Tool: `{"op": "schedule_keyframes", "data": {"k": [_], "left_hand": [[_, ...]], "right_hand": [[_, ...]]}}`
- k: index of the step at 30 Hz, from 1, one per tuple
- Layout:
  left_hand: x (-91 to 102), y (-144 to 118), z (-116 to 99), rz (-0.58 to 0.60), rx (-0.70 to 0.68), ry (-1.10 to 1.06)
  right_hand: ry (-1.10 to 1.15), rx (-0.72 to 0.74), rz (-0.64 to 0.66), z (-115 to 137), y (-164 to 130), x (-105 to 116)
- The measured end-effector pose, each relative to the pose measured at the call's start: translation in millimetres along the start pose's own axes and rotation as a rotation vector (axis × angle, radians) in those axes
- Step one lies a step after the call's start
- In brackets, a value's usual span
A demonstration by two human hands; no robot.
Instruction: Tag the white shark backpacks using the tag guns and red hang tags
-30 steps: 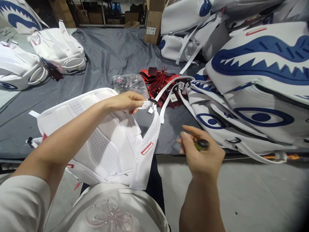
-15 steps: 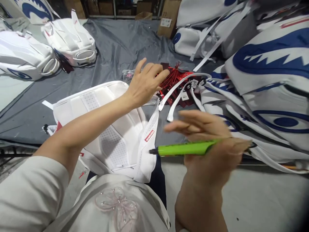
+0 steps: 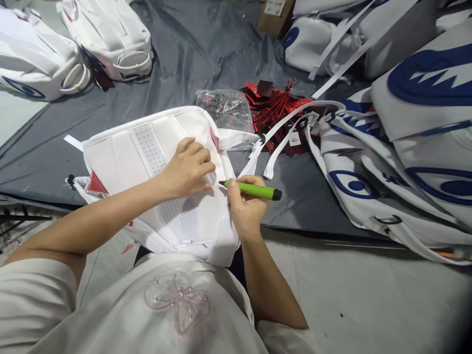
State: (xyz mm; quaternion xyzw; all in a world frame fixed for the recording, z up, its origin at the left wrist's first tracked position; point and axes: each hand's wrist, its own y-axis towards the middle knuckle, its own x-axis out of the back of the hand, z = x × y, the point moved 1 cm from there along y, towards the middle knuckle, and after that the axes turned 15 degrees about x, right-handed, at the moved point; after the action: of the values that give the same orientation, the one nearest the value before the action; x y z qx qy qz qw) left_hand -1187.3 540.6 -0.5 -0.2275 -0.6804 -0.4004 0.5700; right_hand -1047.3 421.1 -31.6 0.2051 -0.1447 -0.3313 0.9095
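A: Did you catch that? Half a second ago the left hand [image 3: 191,167] was lifted over the backpack's far right corner; now it's down on the backpack [image 3: 180,221] itself, fingers bent against the back panel.

B: Is it pinching the cloth?

A: Can't tell from here. It may only be pressing it flat. The right hand [image 3: 248,204] is plain enough, though: it's gripping the green pen [image 3: 254,190], thumb on top.

B: And the pen was swinging through the air a moment ago. Now its tip is in by the backpack's right side, just beside the left fingers.

A: Touching?

B: Too small to be sure. I'd say the reaching is over and the close work is on, with one hand steadying and the other guiding.

A: Where's the backpack lying?

B: Back panel up, partly on the grey surface [image 3: 184,44], near end against the person's shirt [image 3: 121,305]. The plastic bag [image 3: 224,108] is just beyond it, red tags [image 3: 273,110] past its far right corner.

A: And the white strap [image 3: 236,137] trails off its right side, with neither hand on it now.
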Motion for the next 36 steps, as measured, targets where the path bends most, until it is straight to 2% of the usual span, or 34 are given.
{"op": "schedule_keyframes", "data": {"k": [3, 6, 11, 13, 26, 36], "left_hand": [[-1.7, -1, -3, 0.010, 0.019, -0.028], [-13.4, -8, -5, -0.075, 0.007, -0.063], [-37.4, -20, -3, -0.480, -0.100, -0.084], [-40.7, -20, -3, -0.566, -0.125, -0.068], [-40.8, -21, -4, -0.590, -0.107, -0.044], [-42.3, -20, -2, -0.613, -0.113, -0.072]], "right_hand": [[0.014, 0.013, 0.002, -4, -2, -4], [-0.025, -0.020, -0.001, -6, -3, -6], [-0.137, 0.132, -0.032, -11, -5, -15], [-0.164, 0.184, -0.035, -15, -6, -17], [-0.282, 0.237, 0.020, -16, 4, -14], [-0.319, 0.077, 0.086, -14, 11, -13]]}}
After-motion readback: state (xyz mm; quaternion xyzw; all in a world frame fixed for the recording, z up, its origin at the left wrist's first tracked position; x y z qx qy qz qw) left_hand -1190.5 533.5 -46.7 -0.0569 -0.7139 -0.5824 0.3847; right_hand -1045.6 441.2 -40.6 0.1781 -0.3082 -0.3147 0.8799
